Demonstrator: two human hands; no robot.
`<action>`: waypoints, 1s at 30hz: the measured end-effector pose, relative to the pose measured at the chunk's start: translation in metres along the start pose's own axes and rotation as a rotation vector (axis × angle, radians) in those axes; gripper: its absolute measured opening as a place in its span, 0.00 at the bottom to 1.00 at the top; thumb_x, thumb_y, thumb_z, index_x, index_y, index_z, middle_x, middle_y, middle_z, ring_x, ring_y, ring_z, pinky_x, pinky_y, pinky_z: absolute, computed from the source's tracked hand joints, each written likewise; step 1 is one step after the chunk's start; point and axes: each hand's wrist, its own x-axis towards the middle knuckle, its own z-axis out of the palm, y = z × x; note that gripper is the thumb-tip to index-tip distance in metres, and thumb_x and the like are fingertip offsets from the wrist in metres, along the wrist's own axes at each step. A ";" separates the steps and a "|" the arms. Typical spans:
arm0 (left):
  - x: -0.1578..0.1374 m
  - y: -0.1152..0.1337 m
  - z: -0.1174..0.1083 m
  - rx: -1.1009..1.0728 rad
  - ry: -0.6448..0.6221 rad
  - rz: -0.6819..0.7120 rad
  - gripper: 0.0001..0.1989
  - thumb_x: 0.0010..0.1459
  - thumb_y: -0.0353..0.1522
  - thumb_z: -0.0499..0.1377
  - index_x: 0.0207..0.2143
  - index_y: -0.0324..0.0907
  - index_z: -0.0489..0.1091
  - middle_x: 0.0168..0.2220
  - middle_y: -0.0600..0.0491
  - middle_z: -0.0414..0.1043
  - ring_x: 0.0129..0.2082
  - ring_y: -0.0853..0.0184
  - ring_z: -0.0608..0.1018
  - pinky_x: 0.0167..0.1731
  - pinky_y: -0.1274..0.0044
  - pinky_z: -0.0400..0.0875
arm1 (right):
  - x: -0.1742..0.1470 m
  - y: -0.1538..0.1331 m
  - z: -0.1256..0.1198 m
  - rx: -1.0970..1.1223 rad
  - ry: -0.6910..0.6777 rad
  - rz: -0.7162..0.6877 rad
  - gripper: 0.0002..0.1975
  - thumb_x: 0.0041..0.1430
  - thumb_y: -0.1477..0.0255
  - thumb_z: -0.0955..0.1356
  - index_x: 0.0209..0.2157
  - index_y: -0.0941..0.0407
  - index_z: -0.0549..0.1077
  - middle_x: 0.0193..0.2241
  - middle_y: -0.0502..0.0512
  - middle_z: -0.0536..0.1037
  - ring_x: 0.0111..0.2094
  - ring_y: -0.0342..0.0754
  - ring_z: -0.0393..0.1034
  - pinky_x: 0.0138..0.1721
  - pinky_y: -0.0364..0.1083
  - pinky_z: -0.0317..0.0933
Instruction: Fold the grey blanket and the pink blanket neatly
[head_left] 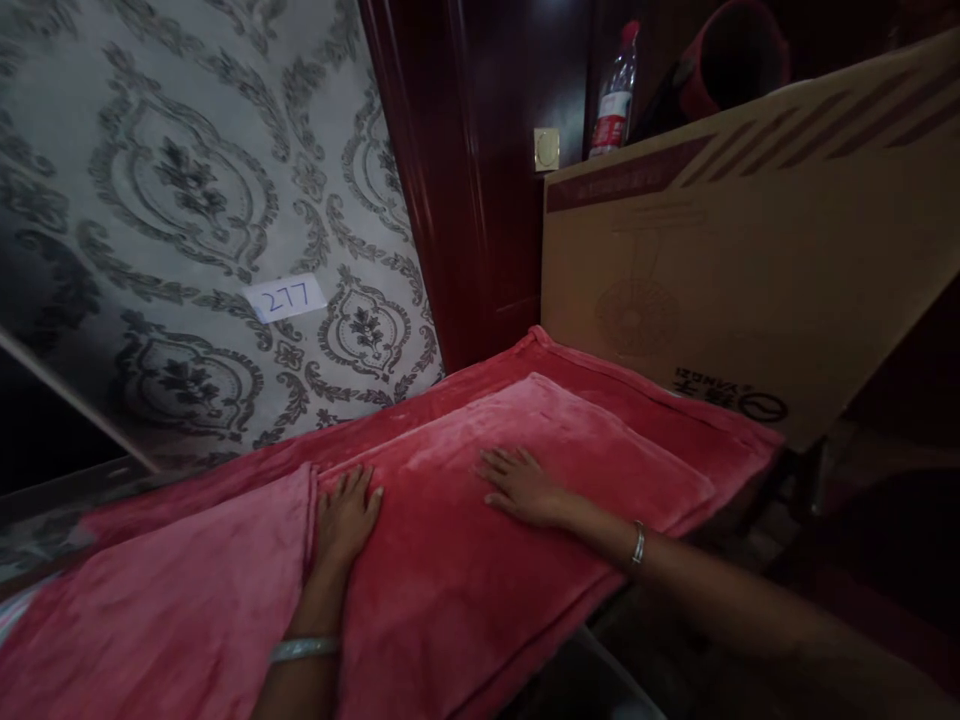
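A red plush blanket (450, 560) lies partly folded in layers over a long surface. Flat on it, by the edge of a folded section at the left, rests my left hand (346, 518), fingers stretched out. My right hand (521, 487) presses palm down on the middle of the upper layer, its fingers spread. Neither hand grips the fabric. The surface beneath is mostly hidden by the blanket. A bangle shows on the left forearm and a thinner bracelet on the right wrist.
A large cardboard box (720, 270) stands at the blanket's far right end, with a plastic bottle (613, 100) and a dark round container (739, 60) at its top. Behind are a patterned wall (202, 200) with a paper marked 277 (286, 298) and a dark red wooden panel (487, 170).
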 end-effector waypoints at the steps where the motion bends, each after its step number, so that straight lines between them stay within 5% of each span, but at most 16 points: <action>1: 0.001 0.000 0.001 0.002 0.002 -0.002 0.27 0.68 0.37 0.46 0.67 0.41 0.58 0.69 0.45 0.54 0.69 0.54 0.57 0.65 0.54 0.54 | -0.004 0.009 0.000 -0.018 0.003 0.040 0.32 0.70 0.52 0.56 0.69 0.50 0.55 0.70 0.58 0.49 0.70 0.59 0.40 0.67 0.66 0.37; 9: 0.004 -0.003 0.005 0.032 0.021 0.012 0.27 0.68 0.37 0.45 0.67 0.43 0.59 0.69 0.47 0.55 0.69 0.54 0.58 0.64 0.54 0.55 | -0.057 0.134 -0.013 -0.192 0.129 0.407 0.31 0.70 0.53 0.52 0.69 0.49 0.55 0.70 0.56 0.49 0.70 0.60 0.42 0.66 0.67 0.42; 14: 0.003 0.000 0.001 0.034 -0.006 0.005 0.28 0.68 0.37 0.45 0.68 0.41 0.57 0.70 0.47 0.53 0.70 0.54 0.56 0.65 0.54 0.53 | -0.092 0.163 -0.021 -0.103 0.122 0.604 0.34 0.69 0.52 0.51 0.72 0.48 0.46 0.71 0.57 0.47 0.70 0.59 0.42 0.65 0.65 0.47; 21: 0.001 0.002 -0.002 0.036 0.004 0.014 0.27 0.68 0.36 0.44 0.68 0.39 0.57 0.69 0.45 0.55 0.69 0.53 0.57 0.65 0.54 0.52 | -0.091 0.137 -0.032 -0.150 0.126 0.684 0.31 0.70 0.57 0.54 0.70 0.51 0.52 0.71 0.60 0.47 0.71 0.61 0.39 0.65 0.67 0.44; 27: 0.002 0.003 -0.002 0.049 0.011 0.015 0.27 0.69 0.37 0.44 0.67 0.40 0.58 0.69 0.44 0.54 0.69 0.53 0.58 0.64 0.55 0.55 | -0.098 0.052 -0.008 -0.089 0.136 0.261 0.33 0.69 0.53 0.55 0.71 0.49 0.51 0.71 0.57 0.46 0.71 0.59 0.38 0.67 0.65 0.39; 30: 0.002 0.005 -0.003 0.055 -0.012 0.000 0.28 0.69 0.37 0.43 0.68 0.39 0.56 0.70 0.45 0.53 0.69 0.54 0.57 0.65 0.56 0.53 | -0.104 0.040 0.003 -0.050 0.059 0.208 0.34 0.68 0.50 0.56 0.70 0.48 0.51 0.71 0.56 0.46 0.71 0.60 0.39 0.67 0.66 0.41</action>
